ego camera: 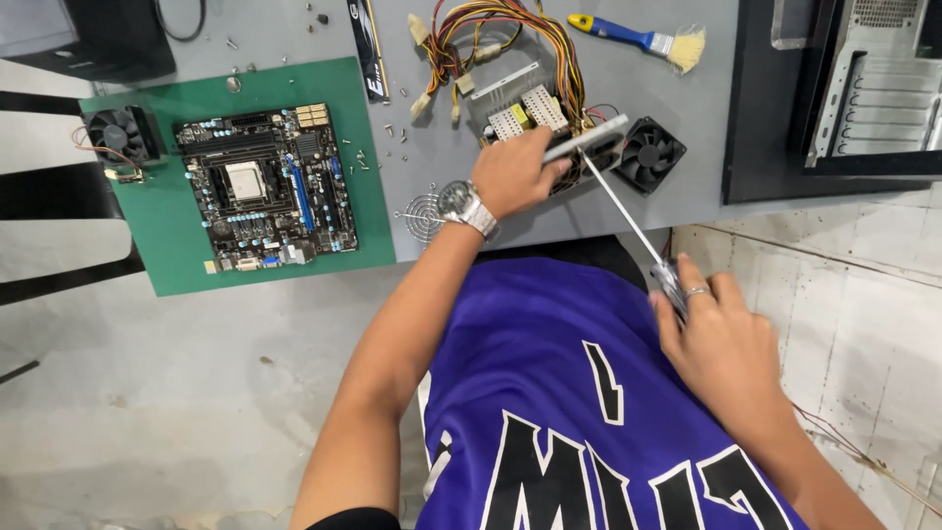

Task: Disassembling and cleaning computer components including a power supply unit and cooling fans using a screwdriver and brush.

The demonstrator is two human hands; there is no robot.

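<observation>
Motherboard (267, 186) on green mat (172, 250); small fan (120, 132) at mat's left edge, RAM stick (369, 49) just past its top-right corner, blue-handled brush (643, 39) far right.

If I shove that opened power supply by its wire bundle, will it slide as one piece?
Probably not. The wire bundle looks floppy and would likely bend first. The power supply, a metal box with boards, seems heavy for its size. The left hand steadies it, hinting it shifts under the screwdriver.

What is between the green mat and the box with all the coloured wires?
In the head view, small loose screws and a round wire fan grille lie on the grey table between them.
</observation>
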